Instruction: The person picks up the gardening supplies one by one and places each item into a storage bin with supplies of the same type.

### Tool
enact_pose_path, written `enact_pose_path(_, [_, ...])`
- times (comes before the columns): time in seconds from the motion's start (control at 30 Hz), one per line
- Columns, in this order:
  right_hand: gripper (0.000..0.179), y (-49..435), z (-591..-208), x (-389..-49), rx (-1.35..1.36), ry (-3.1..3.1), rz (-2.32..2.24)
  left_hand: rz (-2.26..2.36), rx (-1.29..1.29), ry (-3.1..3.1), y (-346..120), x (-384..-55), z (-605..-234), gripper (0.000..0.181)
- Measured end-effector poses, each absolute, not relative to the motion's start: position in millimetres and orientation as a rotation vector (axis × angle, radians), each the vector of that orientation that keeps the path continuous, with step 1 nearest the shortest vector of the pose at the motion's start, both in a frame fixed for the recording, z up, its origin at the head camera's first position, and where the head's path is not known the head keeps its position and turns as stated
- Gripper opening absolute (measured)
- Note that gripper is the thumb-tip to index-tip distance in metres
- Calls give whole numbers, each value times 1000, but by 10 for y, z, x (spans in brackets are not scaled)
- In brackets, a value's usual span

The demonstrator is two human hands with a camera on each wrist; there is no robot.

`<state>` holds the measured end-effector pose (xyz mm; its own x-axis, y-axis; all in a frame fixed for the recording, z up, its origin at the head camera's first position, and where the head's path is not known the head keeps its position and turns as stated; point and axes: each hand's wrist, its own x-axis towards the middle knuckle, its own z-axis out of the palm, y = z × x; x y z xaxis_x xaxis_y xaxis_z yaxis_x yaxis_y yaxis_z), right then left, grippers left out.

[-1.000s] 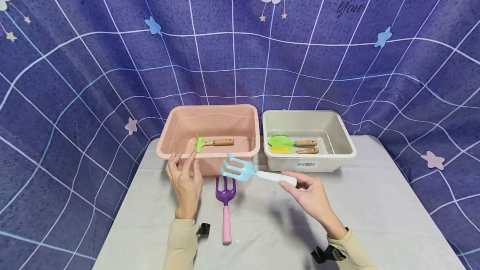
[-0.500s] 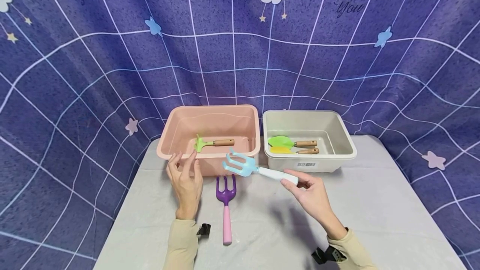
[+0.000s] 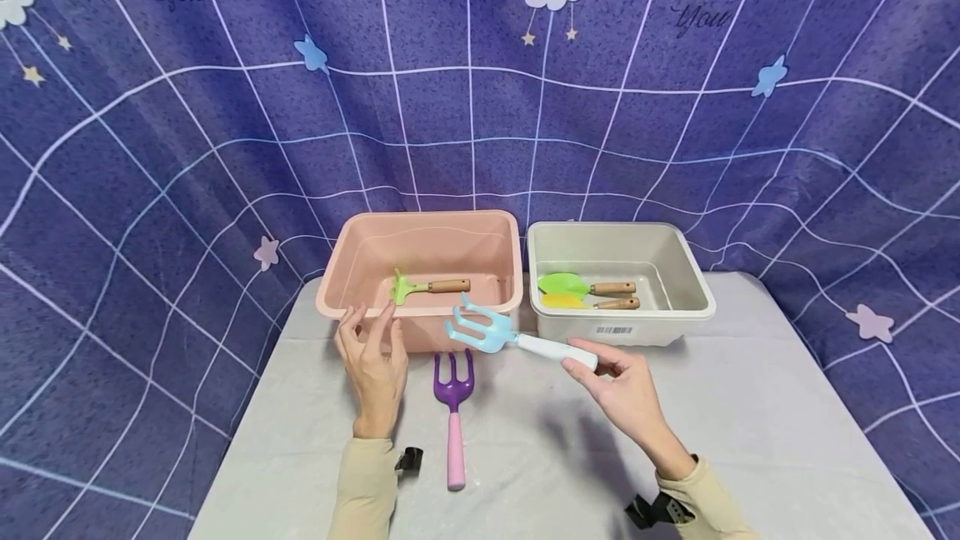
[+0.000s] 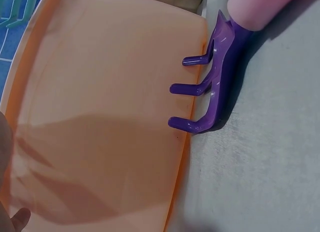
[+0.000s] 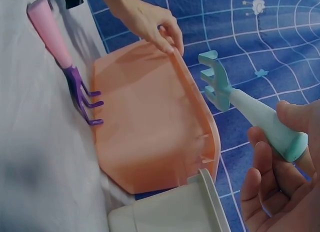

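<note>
My right hand (image 3: 622,390) pinches the white handle end of a light blue hand fork (image 3: 487,333) between thumb and fingers. The fork is raised in front of the pink bin (image 3: 491,332), its tines toward the left. My left hand (image 3: 375,369) holds the front rim of that bin, thumb on the outer side, as the right wrist view shows. A purple hand fork (image 3: 453,392) with a pink handle lies on the table between my hands, tines toward the bin. Inside the bin lies a small green rake (image 3: 405,287) with a wooden handle.
To the right of the pink bin stands a white bin (image 3: 648,327). It contains a green trowel (image 3: 564,284) and a yellow trowel (image 3: 564,301), both wooden-handled. A purple-blue patterned curtain (image 3: 480,107) hangs behind the bins and the grey-covered table (image 3: 540,473).
The light blue fork has turned a little in my right hand, its tines rising and shifting slightly right. My left hand stays at the rim. The head view has shifted slightly.
</note>
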<state>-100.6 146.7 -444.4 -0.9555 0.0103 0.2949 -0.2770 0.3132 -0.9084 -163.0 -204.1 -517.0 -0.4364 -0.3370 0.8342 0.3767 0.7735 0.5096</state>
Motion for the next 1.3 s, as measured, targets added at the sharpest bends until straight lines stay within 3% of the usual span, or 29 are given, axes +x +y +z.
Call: enact_pose_path(1.3, [32,1486,-4292,-1160,319,-2367,1782,-819,-40,-1840,-2050,-1627,-5178,28])
